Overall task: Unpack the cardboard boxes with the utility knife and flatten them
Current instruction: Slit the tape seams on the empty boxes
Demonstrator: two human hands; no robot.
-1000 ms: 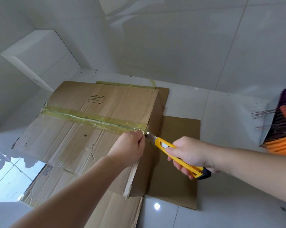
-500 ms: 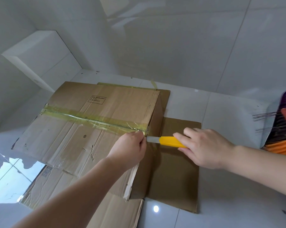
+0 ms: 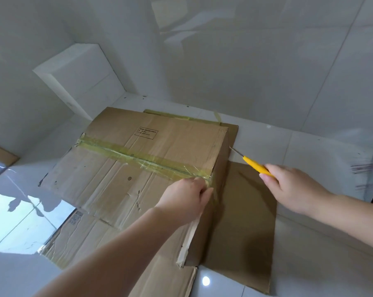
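cardboard box (image 3: 138, 168) sits on the white tile floor (image 3: 309, 146), top face up, seam covered by a strip of yellowish tape (image 3: 142, 156). left hand (image 3: 184, 201) at the box's right edge, fingers curled and pinching the tape end. right hand (image 3: 292, 187) just right of the box, fingers wrapped round the yellow utility knife (image 3: 256, 165); blade out, tip near the box's far right corner, contact not clear. flat cardboard sheet (image 3: 245, 221) under and right of the box.
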